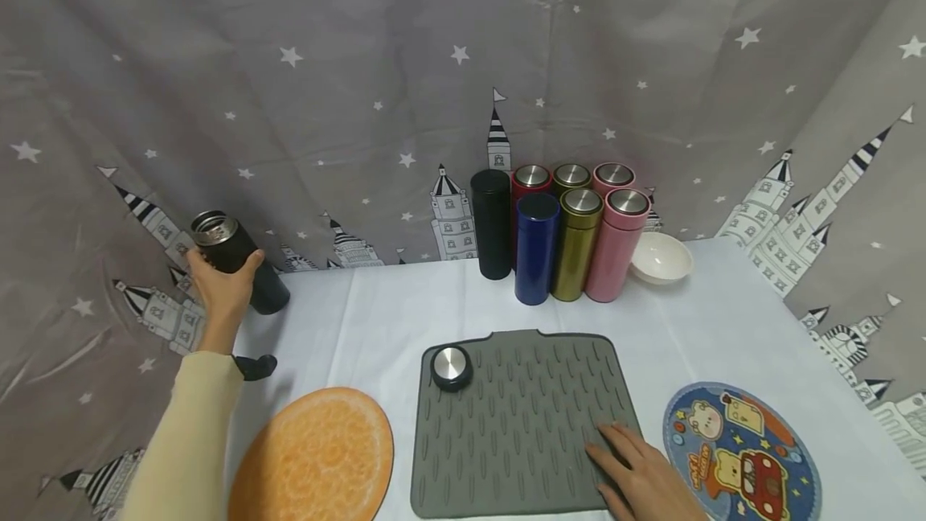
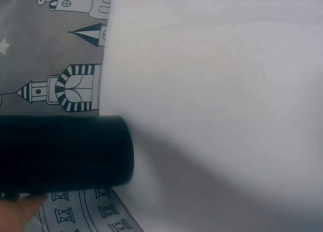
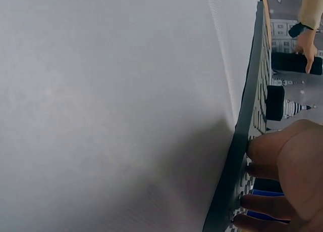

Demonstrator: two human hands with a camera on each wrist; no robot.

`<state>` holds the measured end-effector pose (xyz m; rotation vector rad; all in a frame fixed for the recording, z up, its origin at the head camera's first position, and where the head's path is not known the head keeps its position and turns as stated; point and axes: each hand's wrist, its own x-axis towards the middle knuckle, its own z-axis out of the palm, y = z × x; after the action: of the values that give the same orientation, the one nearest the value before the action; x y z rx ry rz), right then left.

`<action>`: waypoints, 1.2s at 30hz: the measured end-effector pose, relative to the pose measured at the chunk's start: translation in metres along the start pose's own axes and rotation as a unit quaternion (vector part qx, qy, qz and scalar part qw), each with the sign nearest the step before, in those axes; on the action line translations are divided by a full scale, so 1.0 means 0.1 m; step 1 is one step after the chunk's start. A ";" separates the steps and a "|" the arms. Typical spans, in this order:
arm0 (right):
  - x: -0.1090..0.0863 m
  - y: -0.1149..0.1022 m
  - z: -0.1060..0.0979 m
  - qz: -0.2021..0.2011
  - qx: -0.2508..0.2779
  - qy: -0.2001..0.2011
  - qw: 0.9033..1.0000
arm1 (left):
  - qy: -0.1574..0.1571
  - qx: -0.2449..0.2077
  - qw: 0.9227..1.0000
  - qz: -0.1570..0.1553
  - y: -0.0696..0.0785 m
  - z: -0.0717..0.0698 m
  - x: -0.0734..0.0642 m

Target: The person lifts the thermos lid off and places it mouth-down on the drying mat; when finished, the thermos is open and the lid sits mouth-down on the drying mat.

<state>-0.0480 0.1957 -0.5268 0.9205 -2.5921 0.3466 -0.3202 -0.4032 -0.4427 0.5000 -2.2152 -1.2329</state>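
- At far left, the left hand point(image 1: 226, 292) grips an uncapped black bottle point(image 1: 239, 246) around its upper body, thumb on one side and fingers on the other. The bottle is at the far left of the white-covered counter point(image 1: 391, 300), beside the grey curtain point(image 1: 362, 38); whether its base touches down cannot be made out.
- The step in hand looks to be placing or lifting this bottle. The next move probably calls for settling it squarely before the fingers loosen or, if it is to be closed, bringing bottle and lid together.
- The left arm, in a pale yellow sleeve point(image 1: 191, 424), stretches well forward.
- Nearer than the left hand and to its right lies a round orange mat point(image 1: 318, 457).
- Between the hands, the lid point(image 1: 450, 365), black with a silver top, sits on the far left corner of a ridged grey mat point(image 1: 521, 432), well apart from the bottle.
- Farther off than the right hand and a little to its left, seven capped bottles point(image 1: 576, 248) stand close together: black, red, blue, two greenish-gold, two pink.
- The right hand point(image 1: 644, 477) rests on the grey mat's near right part, fingers extended and slightly bent, holding nothing.
- Beyond the right hand is a white bowl point(image 1: 661, 260).
- Just right of it lies a round cartoon mat point(image 1: 745, 457).
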 end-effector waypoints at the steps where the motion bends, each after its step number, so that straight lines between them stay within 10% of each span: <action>1: -0.01 -0.01 0.00 0.001 0.001 -0.005 1.000 | 0.002 0.000 1.000 -0.004 0.00 -0.01 0.00; 18: -0.09 -0.02 0.02 -0.004 -0.001 -0.007 1.000 | -0.070 0.064 0.995 -0.042 -0.05 -0.01 -0.09; 28: -0.03 -0.02 -0.03 0.007 0.012 0.003 1.000 | 0.103 -0.036 0.993 -0.051 -0.01 0.00 -0.46; 36: -0.06 -0.02 -0.03 0.017 0.003 0.001 1.000 | 0.148 -0.075 0.984 0.063 0.06 0.23 -0.70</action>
<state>-0.0412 0.1987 -0.5262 0.8790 -2.6086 0.3630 -0.2800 -0.3459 -0.4674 0.4444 -1.8611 -1.1651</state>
